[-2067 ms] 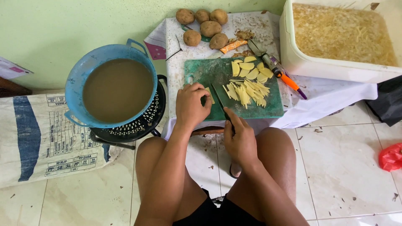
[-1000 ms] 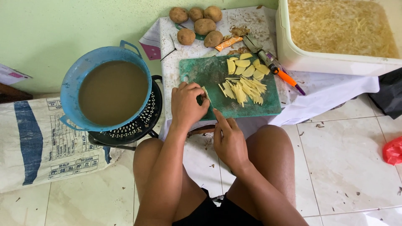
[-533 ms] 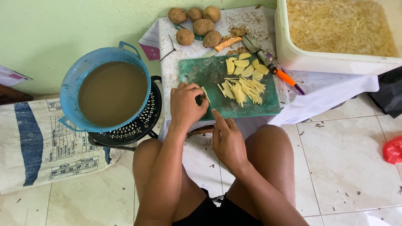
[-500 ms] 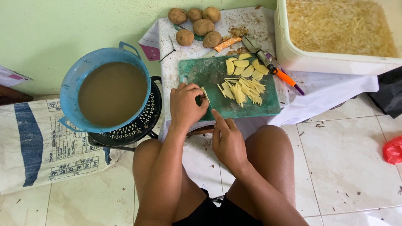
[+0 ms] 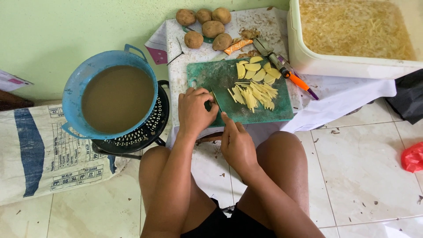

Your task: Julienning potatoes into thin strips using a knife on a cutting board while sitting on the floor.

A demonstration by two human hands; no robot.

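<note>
My left hand [image 5: 194, 109] rests on the near left part of the green cutting board [image 5: 211, 74], its fingers curled over a small potato piece that is mostly hidden. Just behind it, my right hand [image 5: 238, 144] grips a knife [image 5: 217, 100], and the blade runs up beside the left fingertips. A pile of cut potato strips [image 5: 253, 94] lies mid-board, with flat potato slices [image 5: 257, 72] at the far edge.
Several whole potatoes [image 5: 207, 24] and an orange-handled peeler [image 5: 294, 78] lie beyond the board. A blue basin [image 5: 70, 94] of brown water stands to the left on a black rack. A white tub [image 5: 308, 57] of shredded potato is at the far right. A printed sack [image 5: 35, 150] and a red bag [image 5: 412, 156] lie on the floor.
Both hands stay at the board's near left corner and shift only slightly, with the knife beside the left fingers. The view has drifted a little.
</note>
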